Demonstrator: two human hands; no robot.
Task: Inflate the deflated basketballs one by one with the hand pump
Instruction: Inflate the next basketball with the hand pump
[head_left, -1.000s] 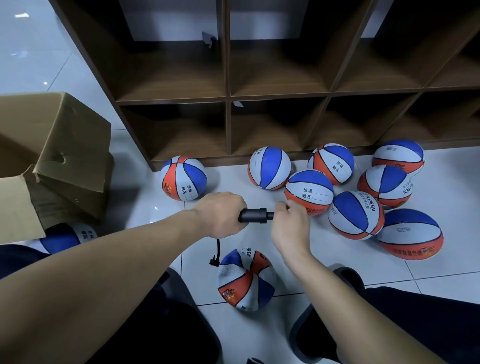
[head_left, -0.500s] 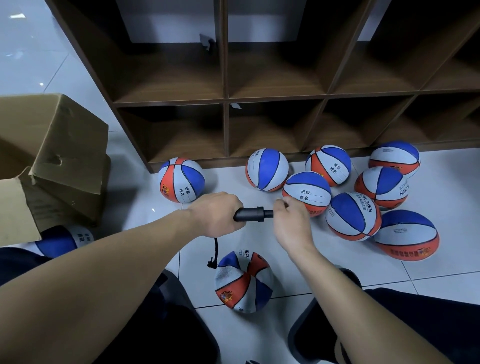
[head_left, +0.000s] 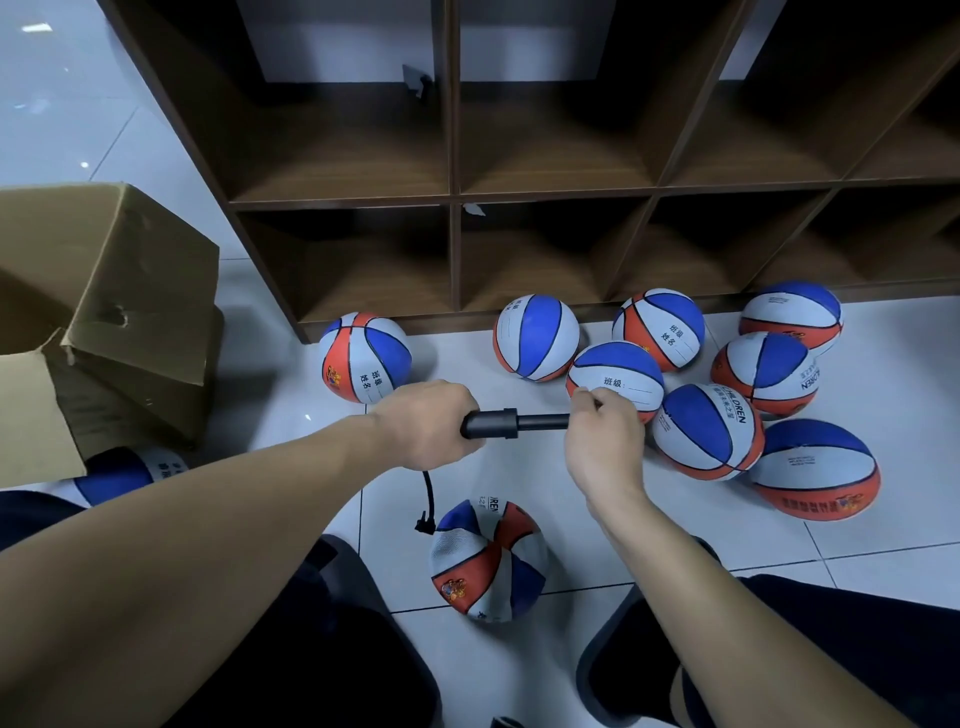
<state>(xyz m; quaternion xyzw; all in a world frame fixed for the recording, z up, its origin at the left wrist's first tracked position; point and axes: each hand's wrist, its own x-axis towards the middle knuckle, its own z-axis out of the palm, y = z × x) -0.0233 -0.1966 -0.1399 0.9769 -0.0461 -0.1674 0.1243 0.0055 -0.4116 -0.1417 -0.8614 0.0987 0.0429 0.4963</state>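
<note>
Nearest the person, a crumpled basketball (head_left: 488, 561) lies on the floor tiles (head_left: 545, 467) directly below the hand pump (head_left: 511, 422), soft and caved-in, so it looks likely to squash or roll unless steadied near its valve; the black hose (head_left: 427, 499) dangles from the pump down to its upper left edge. The left hand (head_left: 423, 418) is curled round the pump's barrel and the right hand (head_left: 605, 436) is closed on its handle end; beyond the pump, plump balls (head_left: 706, 436) cluster before the shelf (head_left: 452, 197), with a cardboard box (head_left: 104, 312) off to the pump's left.

A school sports storeroom, it seems: empty wooden cubby shelves (head_left: 545, 171) across the top, children's basketballs (head_left: 706, 436) on white floor tiles (head_left: 883, 551), cardboard box (head_left: 104, 312) at left.
</note>
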